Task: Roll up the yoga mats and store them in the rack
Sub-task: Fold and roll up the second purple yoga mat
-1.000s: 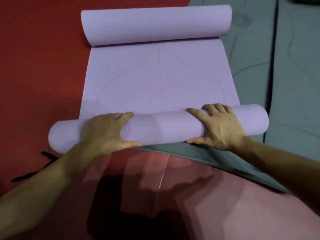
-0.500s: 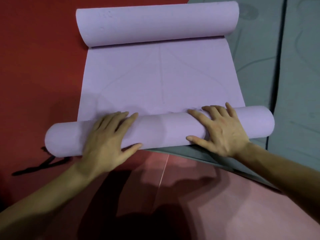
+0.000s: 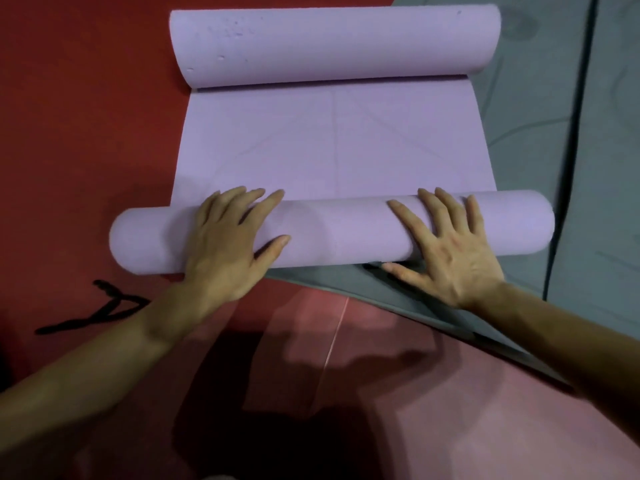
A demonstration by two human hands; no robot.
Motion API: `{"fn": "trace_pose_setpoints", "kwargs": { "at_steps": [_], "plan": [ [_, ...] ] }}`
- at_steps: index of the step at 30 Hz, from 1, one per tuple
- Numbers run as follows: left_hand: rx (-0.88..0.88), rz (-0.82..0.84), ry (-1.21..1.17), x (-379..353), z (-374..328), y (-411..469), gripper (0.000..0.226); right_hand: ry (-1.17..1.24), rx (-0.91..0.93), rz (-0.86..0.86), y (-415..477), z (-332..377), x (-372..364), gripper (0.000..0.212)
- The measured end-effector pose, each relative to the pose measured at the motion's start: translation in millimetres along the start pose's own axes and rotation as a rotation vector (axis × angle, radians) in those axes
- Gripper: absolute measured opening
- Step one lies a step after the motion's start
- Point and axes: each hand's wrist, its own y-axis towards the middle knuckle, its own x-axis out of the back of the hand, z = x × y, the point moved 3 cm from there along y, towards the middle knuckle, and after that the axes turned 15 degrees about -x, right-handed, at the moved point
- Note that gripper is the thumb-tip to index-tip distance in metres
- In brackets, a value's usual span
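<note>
Head view shows the lilac yoga mat point(image 3: 332, 150) on the red floor point(image 3: 86, 133), partly rolled. Its near roll point(image 3: 339, 233) lies under both palms, with a flat stretch and a curled far end beyond that roll. Left hand point(image 3: 225, 244) and right hand point(image 3: 450, 251) press down, each grip spread flat, pinching nothing. Most of the rolling is left to do, and no rack is in view.

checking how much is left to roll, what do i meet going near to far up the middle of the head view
pink mat → near purple roll → flat purple stretch → far purple roll
</note>
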Motion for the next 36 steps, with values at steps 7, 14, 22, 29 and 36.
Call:
{"fn": "trace_pose_setpoints", "kwargs": {
  "at_steps": [7,14,22,29,36],
  "plan": [
    [-0.03,0.14,0.046,-10.6,16.0,-4.2,0.091,0.03,-0.091,0.059,44.4,-3.7,6.3,0.092],
    [-0.066,0.222,0.078,-17.8,43.2,22.7,0.113,-0.018,-0.051,0.052,46.3,-12.5,-1.9,0.116],
    [-0.161,0.079,0.046,-11.6,42.2,25.1,0.096,-0.006,0.0,-0.036,51.9,-13.8,2.9,0.099],
    [-0.1,0.145,-0.05,8.5,8.1,-23.4,0.099,0.055,0.046,0.007,-11.5,-12.5,13.7,0.098],
    [-0.143,0.167,-0.055,9.2,5.2,-30.8,0.097,0.055,0.044,0.067,-22.1,-10.8,10.9,0.096]
  ]
}}
